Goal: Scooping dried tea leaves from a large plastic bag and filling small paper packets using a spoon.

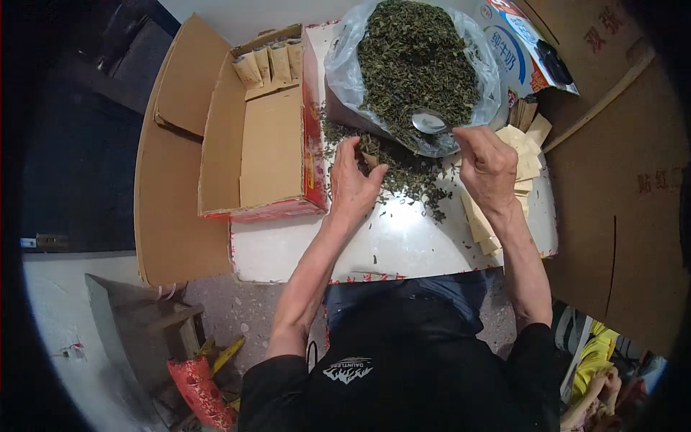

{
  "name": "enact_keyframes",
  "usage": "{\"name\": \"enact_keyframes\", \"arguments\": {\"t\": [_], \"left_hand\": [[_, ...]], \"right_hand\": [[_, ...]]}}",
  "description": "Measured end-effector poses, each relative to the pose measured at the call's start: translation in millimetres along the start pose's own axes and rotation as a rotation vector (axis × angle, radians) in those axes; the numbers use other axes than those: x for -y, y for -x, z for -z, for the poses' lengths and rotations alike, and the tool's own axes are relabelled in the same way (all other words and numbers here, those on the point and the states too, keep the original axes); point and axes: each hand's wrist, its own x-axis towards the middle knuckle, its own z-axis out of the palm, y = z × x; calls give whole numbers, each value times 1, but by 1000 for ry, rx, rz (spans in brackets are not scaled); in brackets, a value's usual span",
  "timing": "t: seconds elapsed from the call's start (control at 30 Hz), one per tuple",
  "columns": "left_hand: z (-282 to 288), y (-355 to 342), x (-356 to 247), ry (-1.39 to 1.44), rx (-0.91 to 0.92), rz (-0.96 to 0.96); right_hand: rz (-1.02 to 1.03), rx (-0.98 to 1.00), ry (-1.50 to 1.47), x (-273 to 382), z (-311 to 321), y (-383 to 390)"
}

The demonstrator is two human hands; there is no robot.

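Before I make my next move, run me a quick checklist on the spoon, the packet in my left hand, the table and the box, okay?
1. Shiny metal spoon in the right hand: ok, its bowl is over the dark green dried leaves in the clear plastic bag.
2. Small tan paper packet between left hand thumb and fingers: ok.
3. Packet mouth open: cannot tell, the fingers hide much of it.
4. White tabletop free of spills: not ok, loose leaves lie scattered around the left hand.
5. Room in the open brown cardboard box: ok, upright tan packets stand at its far end, with bare cardboard nearer.
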Motion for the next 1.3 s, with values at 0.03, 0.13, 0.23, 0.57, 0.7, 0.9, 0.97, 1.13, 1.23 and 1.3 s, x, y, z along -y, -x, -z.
{"name": "enact_keyframes", "arguments": {"t": [0.03,0.13,0.23,0.57,0.7,0.9,0.97,1.13,1.23,1.3], "left_hand": [[-1,1,2,43,1,15],[3,-3,-6,17,-48,-61],[3,0,-2,-19,-52,-65],[9,0,-5,36,-30,20],[36,-3,-43,149,80,-13],[98,-16,-84,244,126,-40],[122,-28,-95,367,174,-28],[166,-76,-85,313,47,-81],[177,-122,-45,185,-59,-164],[182,-154,-19,11,-73,-63]], "right_hand": [[-2,2,-2,1,0,2],[-20,-3,7,-5,0,2],[-2,-8,3,-5,-2,4],[-28,-20,-19,-5,-6,1],[-46,-39,-32,-10,-2,3],[-69,-50,-74,-13,-3,6],[-71,-58,-94,-11,-3,7],[-96,-82,-103,-14,1,5],[-78,-94,-93,-20,-4,6],[-82,-91,-103,-19,-5,4]]}}
